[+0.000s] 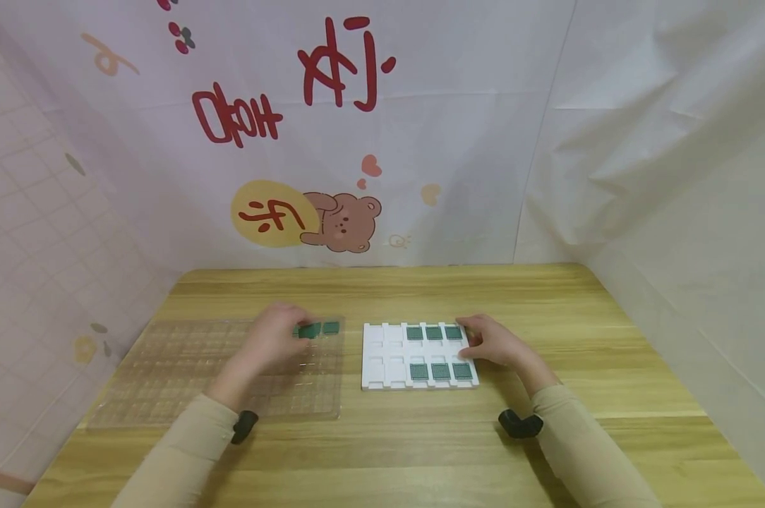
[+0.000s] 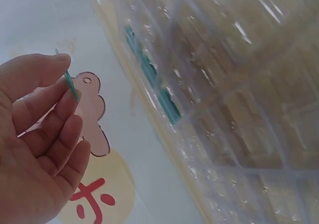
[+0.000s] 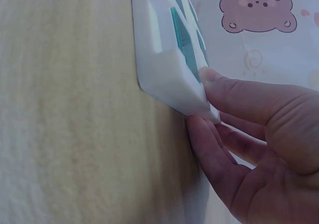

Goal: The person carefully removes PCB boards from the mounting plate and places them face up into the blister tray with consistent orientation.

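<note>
My left hand is over the far right part of a clear plastic tray. Its thumb and fingers pinch a thin green chip, seen edge-on in the left wrist view and raised off the tray. Another green chip sits in the tray's far right corner. To the right lies a white tray with two rows of pockets, green chips filling the right-hand ones. At its right edge my right hand grips the tray, thumb on the upper side and fingers against the outer side.
Both trays lie on a wood-grain table, with a strip of tabletop between them. A white printed sheet hangs behind the table, and pale sheets stand at both sides. Each wrist wears a black band mount.
</note>
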A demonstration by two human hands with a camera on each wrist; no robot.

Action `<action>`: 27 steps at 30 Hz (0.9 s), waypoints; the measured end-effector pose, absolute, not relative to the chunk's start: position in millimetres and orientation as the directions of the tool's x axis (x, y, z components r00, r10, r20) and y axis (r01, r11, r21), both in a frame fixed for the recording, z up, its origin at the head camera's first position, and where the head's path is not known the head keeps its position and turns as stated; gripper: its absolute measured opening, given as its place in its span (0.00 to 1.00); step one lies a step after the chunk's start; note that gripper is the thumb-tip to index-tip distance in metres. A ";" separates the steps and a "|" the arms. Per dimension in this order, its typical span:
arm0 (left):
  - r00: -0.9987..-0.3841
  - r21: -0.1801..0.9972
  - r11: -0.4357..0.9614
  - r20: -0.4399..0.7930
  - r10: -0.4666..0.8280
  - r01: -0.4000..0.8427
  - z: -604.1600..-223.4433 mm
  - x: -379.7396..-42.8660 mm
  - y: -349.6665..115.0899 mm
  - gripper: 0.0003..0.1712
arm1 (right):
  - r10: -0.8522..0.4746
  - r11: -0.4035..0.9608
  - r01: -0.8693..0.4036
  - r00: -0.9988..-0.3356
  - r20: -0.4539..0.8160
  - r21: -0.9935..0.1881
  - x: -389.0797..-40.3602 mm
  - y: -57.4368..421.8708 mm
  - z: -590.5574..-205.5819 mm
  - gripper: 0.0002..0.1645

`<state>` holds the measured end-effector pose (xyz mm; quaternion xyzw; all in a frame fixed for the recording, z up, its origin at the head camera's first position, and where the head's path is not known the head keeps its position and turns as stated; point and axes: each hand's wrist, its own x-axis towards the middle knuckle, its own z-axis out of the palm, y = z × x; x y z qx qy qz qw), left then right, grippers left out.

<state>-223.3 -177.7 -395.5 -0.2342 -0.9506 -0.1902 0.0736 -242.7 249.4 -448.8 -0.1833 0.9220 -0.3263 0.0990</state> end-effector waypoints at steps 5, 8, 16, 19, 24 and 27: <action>-0.889 0.317 0.831 0.199 0.413 0.457 -398.1 -225.8 -184.5 0.16 | -0.404 0.721 -0.281 -0.913 -0.056 -0.633 -242.9 249.7 -450.0 0.43; -0.893 0.315 0.836 0.182 0.412 0.449 -398.4 -226.7 -187.8 0.15 | -0.404 0.721 -0.282 -0.913 -0.054 -0.632 -242.6 249.6 -449.9 0.43; -0.891 0.291 0.842 0.160 0.425 0.454 -403.5 -230.2 -196.4 0.15 | -0.404 0.717 -0.279 -0.913 -0.055 -0.639 -242.0 248.3 -448.3 0.43; -0.896 0.287 0.848 0.149 0.419 0.444 -406.9 -231.8 -199.4 0.13 | -0.402 0.717 -0.278 -0.914 -0.054 -0.639 -241.8 248.0 -448.1 0.43; -0.901 0.286 0.855 0.130 0.414 0.434 -410.0 -233.8 -203.5 0.12 | -0.403 0.729 -0.291 -0.914 -0.045 -0.619 -240.6 247.5 -448.3 0.43; -0.909 0.292 0.861 0.104 0.404 0.416 -410.2 -235.0 -205.6 0.12 | -0.405 0.729 -0.290 -0.913 -0.048 -0.620 -239.6 247.1 -447.4 0.43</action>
